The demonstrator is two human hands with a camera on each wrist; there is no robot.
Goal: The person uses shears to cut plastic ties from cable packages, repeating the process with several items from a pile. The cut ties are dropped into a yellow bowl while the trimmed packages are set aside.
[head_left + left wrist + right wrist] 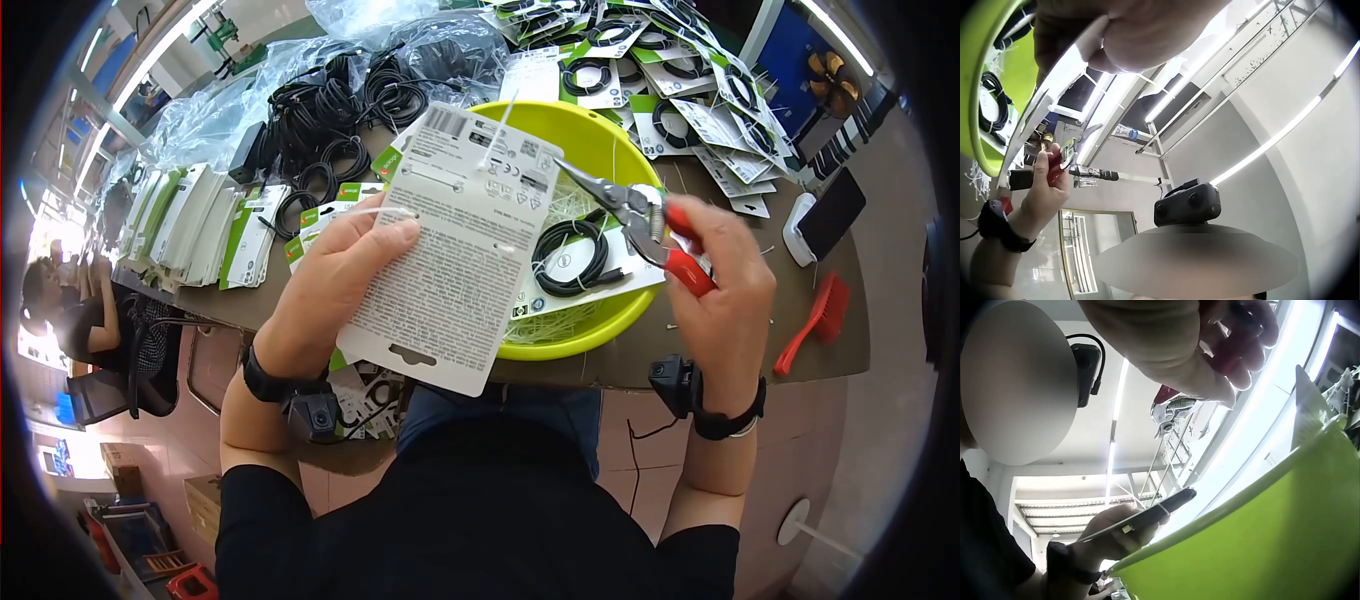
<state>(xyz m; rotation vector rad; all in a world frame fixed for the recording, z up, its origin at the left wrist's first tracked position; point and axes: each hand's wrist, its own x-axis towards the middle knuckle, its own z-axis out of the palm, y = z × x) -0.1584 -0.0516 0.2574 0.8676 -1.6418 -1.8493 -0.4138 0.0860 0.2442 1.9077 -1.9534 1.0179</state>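
My left hand (335, 275) grips the left edge of a printed packaging card (440, 280), thumb lying on its text side. White plastic ties (497, 130) stick out through the card near its top and beside the thumb. Red-handled wire cutters (630, 205) are held in my right hand (725, 265), their jaws parted and their tips close by the card's upper right edge. Behind the card stands a yellow-green basin (625, 325). In it lie clipped ties and a card bearing a coiled black cable (568, 258).
Carded cables (690, 100) are heaped at the back right. Loose black cables (325, 115) and a row of cards (185, 225) lie to the left. On the right are a red brush (825, 315) and a phone-like device (832, 215). Another person (75, 315) sits far left.
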